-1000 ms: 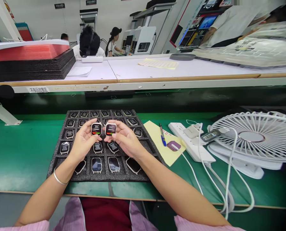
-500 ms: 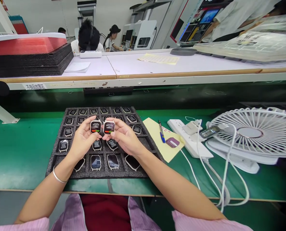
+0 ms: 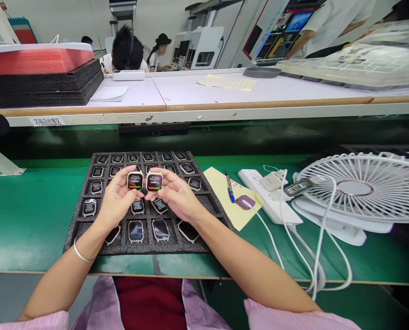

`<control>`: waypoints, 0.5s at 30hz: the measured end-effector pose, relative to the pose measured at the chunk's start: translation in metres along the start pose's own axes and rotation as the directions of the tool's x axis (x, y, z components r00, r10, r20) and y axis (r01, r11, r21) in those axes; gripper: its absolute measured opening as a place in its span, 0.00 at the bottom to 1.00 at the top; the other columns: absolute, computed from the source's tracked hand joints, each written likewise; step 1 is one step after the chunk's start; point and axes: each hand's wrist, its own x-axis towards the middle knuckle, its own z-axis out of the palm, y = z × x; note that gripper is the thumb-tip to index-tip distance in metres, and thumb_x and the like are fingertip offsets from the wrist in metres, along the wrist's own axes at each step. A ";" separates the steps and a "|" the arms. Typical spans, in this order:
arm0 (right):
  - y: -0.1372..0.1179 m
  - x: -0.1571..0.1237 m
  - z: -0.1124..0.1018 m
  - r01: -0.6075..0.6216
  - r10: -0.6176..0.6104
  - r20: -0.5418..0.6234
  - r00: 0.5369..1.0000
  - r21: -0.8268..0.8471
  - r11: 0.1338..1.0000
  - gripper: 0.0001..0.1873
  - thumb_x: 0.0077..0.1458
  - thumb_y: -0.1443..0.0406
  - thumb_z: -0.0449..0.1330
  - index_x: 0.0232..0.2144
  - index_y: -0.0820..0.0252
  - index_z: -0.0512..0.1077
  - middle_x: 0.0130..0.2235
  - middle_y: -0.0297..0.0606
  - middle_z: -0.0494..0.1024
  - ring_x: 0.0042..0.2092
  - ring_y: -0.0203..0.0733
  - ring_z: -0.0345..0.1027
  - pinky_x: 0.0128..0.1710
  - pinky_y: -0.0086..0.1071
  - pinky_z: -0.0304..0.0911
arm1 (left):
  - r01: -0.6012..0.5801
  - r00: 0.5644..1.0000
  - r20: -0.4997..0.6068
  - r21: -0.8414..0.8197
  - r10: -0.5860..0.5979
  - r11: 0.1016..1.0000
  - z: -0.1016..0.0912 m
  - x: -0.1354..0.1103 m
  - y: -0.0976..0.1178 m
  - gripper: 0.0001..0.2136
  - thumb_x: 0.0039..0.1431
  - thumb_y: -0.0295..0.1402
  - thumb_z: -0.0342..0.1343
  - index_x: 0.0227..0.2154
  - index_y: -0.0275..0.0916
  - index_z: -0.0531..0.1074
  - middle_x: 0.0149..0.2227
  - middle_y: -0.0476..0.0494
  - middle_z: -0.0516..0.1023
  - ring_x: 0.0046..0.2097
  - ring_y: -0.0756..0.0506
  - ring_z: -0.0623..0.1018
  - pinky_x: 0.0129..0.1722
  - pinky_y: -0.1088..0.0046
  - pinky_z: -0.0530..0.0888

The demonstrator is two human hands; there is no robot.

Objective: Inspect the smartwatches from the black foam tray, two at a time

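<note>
My left hand (image 3: 115, 199) pinches a small smartwatch body (image 3: 135, 180) with a lit screen showing text and a red-green bar. My right hand (image 3: 179, 197) holds a second lit watch body (image 3: 154, 181) right beside the first, the two almost touching. Both are held a little above a black foam tray (image 3: 74, 231) whose pockets hold several more watch bodies (image 3: 161, 229), some lit, some dark. A silver bangle sits on my left wrist.
A yellow paper (image 3: 221, 190) with a blue pen (image 3: 229, 187) lies right of the tray, then a purple tag (image 3: 245, 202), a white power strip (image 3: 271, 195) with cables and a white fan (image 3: 359, 192). Behind is a raised white shelf (image 3: 225, 98) with stacked foam trays (image 3: 42, 85); other people work beyond.
Both hands keep holding the two watch bodies side by side above the tray. Only the camera view has shifted slightly.
</note>
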 end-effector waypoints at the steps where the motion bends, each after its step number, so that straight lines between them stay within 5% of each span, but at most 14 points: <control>1: 0.000 0.000 0.000 -0.003 0.003 0.001 1.000 0.004 1.000 0.25 0.47 0.70 0.63 0.50 0.53 0.70 0.40 0.35 0.79 0.33 0.39 0.76 0.39 0.38 0.71 | -0.002 1.000 0.001 -0.001 0.002 1.000 0.000 0.000 0.000 0.25 0.50 0.23 0.59 0.53 0.40 0.68 0.41 0.45 0.80 0.31 0.51 0.79 0.34 0.74 0.77; 15: 0.004 0.002 -0.004 0.029 -0.030 0.033 0.999 0.025 0.999 0.26 0.48 0.70 0.63 0.51 0.55 0.69 0.41 0.36 0.80 0.32 0.38 0.77 0.38 0.36 0.72 | -0.052 0.998 0.028 0.003 0.052 0.999 -0.001 0.001 -0.002 0.26 0.48 0.24 0.59 0.53 0.40 0.66 0.40 0.47 0.78 0.31 0.53 0.77 0.34 0.75 0.77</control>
